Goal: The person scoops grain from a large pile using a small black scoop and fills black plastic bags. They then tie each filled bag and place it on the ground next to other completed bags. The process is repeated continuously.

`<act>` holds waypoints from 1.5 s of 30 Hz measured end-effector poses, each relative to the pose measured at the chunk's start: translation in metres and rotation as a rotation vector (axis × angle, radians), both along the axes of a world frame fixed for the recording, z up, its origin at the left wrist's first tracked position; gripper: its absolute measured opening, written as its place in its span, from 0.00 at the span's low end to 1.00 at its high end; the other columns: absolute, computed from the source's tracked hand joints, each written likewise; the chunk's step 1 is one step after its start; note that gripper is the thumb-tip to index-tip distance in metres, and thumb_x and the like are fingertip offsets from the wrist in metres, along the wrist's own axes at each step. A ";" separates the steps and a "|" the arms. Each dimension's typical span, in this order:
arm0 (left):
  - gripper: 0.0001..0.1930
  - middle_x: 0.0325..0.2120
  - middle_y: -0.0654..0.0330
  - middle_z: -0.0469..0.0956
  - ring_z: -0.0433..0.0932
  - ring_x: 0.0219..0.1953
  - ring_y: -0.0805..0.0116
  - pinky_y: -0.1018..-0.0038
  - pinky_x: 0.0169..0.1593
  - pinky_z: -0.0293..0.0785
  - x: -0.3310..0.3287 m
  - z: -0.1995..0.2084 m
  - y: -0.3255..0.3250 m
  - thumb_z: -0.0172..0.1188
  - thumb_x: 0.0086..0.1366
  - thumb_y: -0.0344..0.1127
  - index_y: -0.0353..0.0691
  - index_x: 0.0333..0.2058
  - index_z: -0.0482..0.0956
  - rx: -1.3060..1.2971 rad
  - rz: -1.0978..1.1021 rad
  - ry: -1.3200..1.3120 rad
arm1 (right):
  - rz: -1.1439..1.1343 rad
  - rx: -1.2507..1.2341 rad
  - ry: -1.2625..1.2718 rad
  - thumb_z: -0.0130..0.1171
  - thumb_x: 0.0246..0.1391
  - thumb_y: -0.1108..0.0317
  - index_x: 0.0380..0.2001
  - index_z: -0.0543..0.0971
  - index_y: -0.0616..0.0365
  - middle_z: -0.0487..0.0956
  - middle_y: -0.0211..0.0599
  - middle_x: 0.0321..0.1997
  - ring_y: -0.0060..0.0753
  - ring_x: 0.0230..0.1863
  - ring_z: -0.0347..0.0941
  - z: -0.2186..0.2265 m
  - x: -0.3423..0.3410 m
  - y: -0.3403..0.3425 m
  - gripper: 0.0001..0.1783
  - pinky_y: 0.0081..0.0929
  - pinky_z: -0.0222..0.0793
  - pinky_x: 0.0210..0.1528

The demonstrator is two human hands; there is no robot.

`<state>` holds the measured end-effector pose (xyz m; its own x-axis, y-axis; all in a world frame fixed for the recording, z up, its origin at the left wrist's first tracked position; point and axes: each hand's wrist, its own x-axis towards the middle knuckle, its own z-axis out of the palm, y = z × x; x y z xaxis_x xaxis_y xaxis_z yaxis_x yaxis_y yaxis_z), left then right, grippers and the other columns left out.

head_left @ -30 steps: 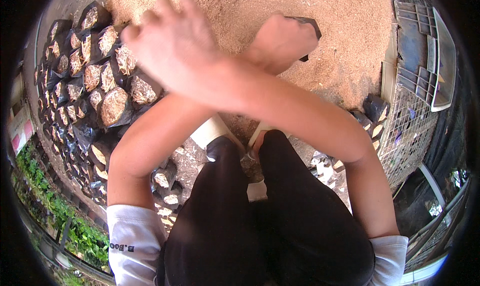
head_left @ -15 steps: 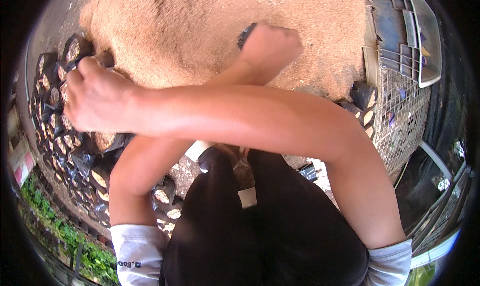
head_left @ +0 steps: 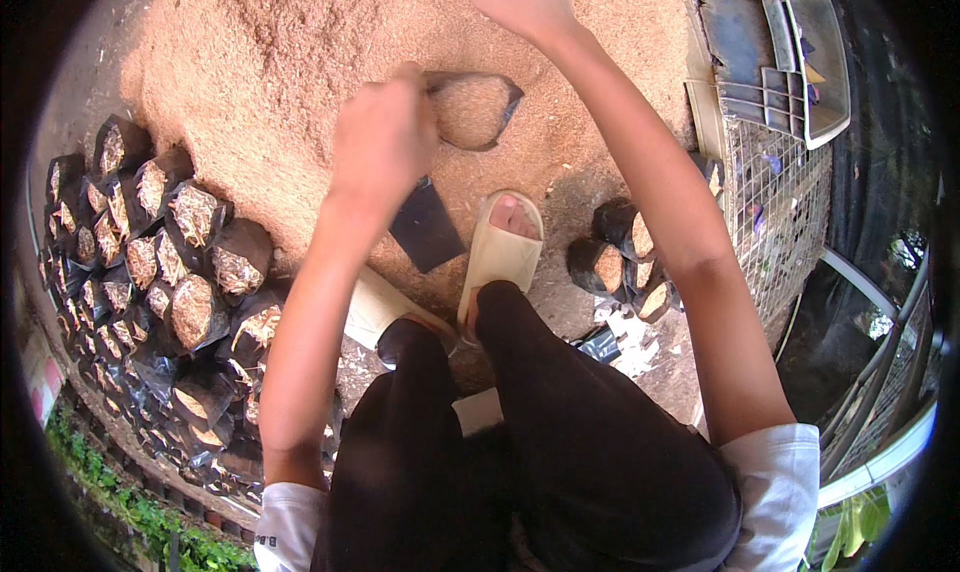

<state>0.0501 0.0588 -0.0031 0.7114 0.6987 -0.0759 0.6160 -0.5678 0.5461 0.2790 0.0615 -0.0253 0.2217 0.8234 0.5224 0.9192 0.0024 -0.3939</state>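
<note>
My left hand (head_left: 385, 137) is closed on the left rim of a small black plastic bag (head_left: 425, 227). The bag's mouth gapes toward the right, with loose tan material like husks or sawdust visible in it. Beyond the bag, at the top edge, my right hand (head_left: 522, 2) is over a big tan heap (head_left: 270, 82) of this loose material. Its thumb is stretched away from the other fingers, which the picture's edge partly cuts off. Whether any material lies in that palm is not visible.
Several filled black bags (head_left: 195, 307) stand packed on the left. A smaller group of filled bags (head_left: 608, 267) stands right of my sandalled foot (head_left: 505, 242). Farther right are a wire mesh panel (head_left: 790, 212) and a pale plastic crate (head_left: 825, 62).
My crossed arms have come apart. My right hand has left the bags on the left and swung up over the heap. My left hand has shifted left, and the bag's open mouth now shows.
</note>
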 end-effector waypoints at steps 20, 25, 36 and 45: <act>0.09 0.18 0.56 0.79 0.80 0.23 0.66 0.66 0.31 0.73 -0.007 -0.028 0.023 0.64 0.68 0.35 0.35 0.31 0.79 -0.476 0.316 -0.262 | -0.031 0.163 2.002 0.59 0.66 0.67 0.57 0.77 0.61 0.80 0.44 0.59 0.41 0.62 0.74 -0.062 0.026 -0.056 0.19 0.42 0.71 0.63; 0.10 0.20 0.53 0.80 0.81 0.25 0.59 0.63 0.33 0.75 -0.004 -0.023 0.034 0.64 0.67 0.36 0.35 0.30 0.80 -0.321 0.259 -0.231 | -0.076 0.217 2.097 0.57 0.66 0.70 0.53 0.79 0.61 0.82 0.39 0.53 0.40 0.59 0.76 0.041 -0.059 -0.053 0.15 0.38 0.73 0.61; 0.11 0.21 0.53 0.80 0.81 0.25 0.59 0.63 0.34 0.75 -0.004 -0.026 0.043 0.65 0.66 0.36 0.34 0.30 0.80 -0.376 0.259 -0.244 | 0.069 -0.142 1.017 0.59 0.68 0.67 0.39 0.84 0.63 0.87 0.41 0.41 0.28 0.48 0.83 0.014 -0.101 -0.067 0.10 0.30 0.79 0.53; 0.13 0.26 0.58 0.79 0.76 0.26 0.72 0.69 0.28 0.72 -0.017 -0.025 0.014 0.67 0.68 0.38 0.35 0.33 0.76 -0.252 0.271 -0.315 | -0.334 -0.101 0.426 0.58 0.65 0.59 0.61 0.77 0.61 0.71 0.58 0.70 0.54 0.69 0.68 -0.009 -0.040 -0.030 0.25 0.45 0.61 0.72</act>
<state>0.0330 0.0732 -0.0282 0.5216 0.8497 -0.0766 0.5062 -0.2359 0.8295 0.2385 0.0315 -0.0343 0.6538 0.7135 0.2518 0.6230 -0.3188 -0.7143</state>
